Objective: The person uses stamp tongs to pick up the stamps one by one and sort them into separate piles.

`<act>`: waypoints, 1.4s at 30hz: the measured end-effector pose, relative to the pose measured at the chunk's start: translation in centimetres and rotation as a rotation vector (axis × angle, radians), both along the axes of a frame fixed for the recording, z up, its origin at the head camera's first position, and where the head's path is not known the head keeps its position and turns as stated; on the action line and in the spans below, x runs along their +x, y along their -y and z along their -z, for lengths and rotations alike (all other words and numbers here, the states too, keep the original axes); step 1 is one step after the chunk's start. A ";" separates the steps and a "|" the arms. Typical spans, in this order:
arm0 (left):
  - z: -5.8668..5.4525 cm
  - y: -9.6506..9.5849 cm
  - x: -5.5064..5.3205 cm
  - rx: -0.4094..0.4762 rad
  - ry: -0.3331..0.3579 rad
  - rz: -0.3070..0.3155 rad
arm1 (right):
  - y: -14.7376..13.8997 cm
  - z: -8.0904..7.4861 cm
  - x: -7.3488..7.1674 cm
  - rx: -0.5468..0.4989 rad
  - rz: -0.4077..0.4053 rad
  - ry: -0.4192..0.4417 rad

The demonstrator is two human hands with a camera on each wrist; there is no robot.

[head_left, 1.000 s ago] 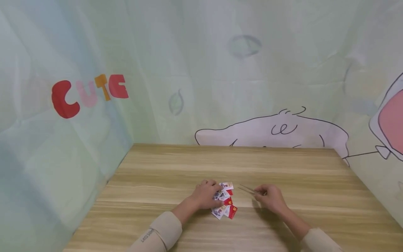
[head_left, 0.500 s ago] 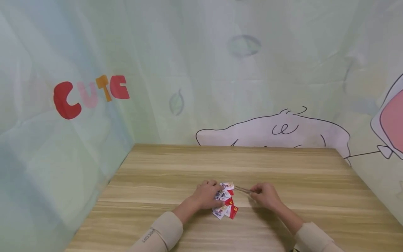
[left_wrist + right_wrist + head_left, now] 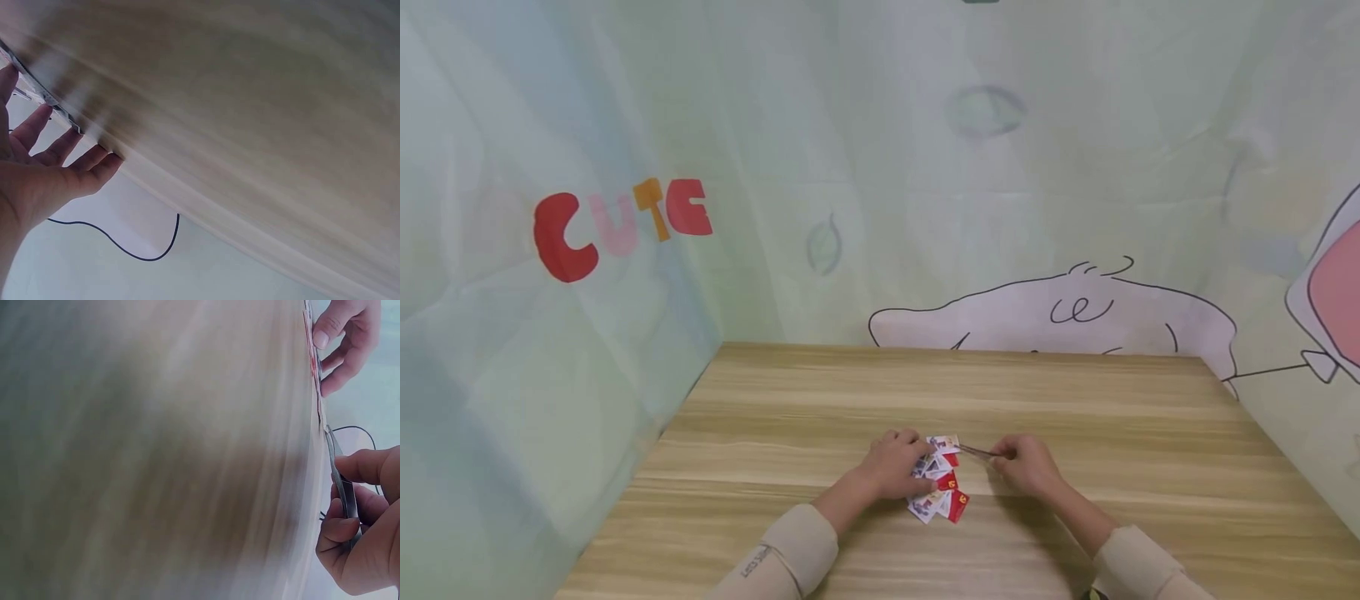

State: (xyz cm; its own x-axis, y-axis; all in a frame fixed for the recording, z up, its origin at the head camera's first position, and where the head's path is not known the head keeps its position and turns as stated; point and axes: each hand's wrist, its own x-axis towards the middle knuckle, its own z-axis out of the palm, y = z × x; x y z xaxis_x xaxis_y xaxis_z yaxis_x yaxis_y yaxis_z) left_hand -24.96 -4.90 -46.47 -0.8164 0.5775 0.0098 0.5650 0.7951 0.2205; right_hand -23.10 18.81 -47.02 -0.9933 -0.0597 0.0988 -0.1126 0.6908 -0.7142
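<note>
Several small stamps point(image 3: 944, 444) lie overlapping in a loose column on the table, some white with printed pictures and some red with a yellow emblem. My left hand point(image 3: 892, 463) rests on their left side, fingers spread and fingertips down, covering part of them. In the left wrist view the fingers point(image 3: 62, 147) press along the stamps' edge. My right hand point(image 3: 1027, 464) pinches a pair of metal tweezers point(image 3: 977, 452) between thumb and fingers. The tweezers' tips meet the right edge of the top stamp; whether they grip it I cannot tell.
The wood-grain table point(image 3: 760, 408) reaches back to a pale green printed curtain point(image 3: 850, 125). Another curtain wall with coloured letters point(image 3: 567, 237) runs along the left side.
My right hand has moved left, bringing the tweezers' tips from apart to the edge of the top stamp. The left hand has stayed on the stamps.
</note>
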 end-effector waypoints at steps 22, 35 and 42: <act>-0.3 0.3 -0.1 0.074 0.073 0.008 | -0.3 -0.7 0.4 -0.092 0.024 0.036; -1.1 0.6 0.9 0.113 0.076 0.026 | -1.0 -0.9 1.4 -0.159 0.044 0.076; -1.5 0.9 0.9 0.124 0.071 0.028 | -1.4 -1.0 1.3 -0.166 0.061 0.082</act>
